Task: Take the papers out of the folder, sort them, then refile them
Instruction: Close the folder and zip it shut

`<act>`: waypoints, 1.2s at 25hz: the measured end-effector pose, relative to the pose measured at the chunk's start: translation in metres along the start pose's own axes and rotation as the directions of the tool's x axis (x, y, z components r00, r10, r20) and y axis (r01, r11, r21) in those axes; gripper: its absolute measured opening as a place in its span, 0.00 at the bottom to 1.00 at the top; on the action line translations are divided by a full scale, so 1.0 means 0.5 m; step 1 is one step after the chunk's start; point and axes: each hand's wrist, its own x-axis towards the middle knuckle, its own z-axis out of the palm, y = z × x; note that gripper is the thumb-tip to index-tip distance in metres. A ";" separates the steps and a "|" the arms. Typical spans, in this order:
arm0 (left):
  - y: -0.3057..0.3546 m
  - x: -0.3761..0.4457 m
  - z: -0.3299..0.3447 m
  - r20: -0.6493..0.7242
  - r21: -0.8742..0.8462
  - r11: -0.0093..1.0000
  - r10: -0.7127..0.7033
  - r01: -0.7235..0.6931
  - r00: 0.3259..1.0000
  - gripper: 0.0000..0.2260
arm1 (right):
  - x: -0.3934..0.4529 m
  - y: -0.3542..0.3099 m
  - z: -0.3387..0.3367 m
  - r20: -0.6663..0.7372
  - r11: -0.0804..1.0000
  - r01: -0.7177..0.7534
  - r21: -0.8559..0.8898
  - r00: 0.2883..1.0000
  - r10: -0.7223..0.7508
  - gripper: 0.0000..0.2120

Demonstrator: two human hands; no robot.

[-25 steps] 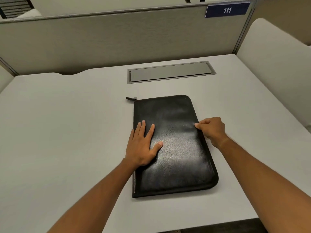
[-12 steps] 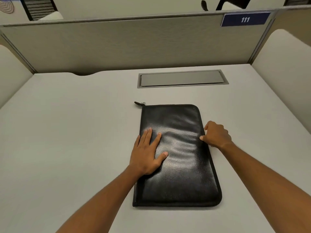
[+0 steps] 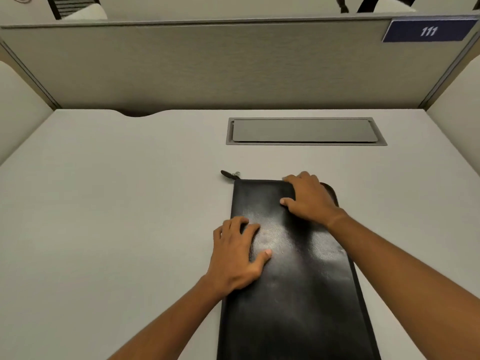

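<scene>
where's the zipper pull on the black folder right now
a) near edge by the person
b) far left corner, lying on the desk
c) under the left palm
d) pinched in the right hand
b: the zipper pull lies on the desk at the folder's far left corner, clear of the right hand and the left hand.

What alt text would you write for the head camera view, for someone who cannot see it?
A closed black zip folder lies on a pale desk, with a person's left hand resting on its cover and the right hand at its far edge, fingers curled over the top. The zip pull sticks out at the far left corner; a grey partition with a "111" sign stands behind.
</scene>
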 end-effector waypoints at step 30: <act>-0.244 0.320 -0.012 -0.243 0.046 0.999 0.016 -0.005 0.970 0.06 | 0.251 -0.105 0.051 0.146 0.817 0.532 -0.224 0.847 -0.511 0.15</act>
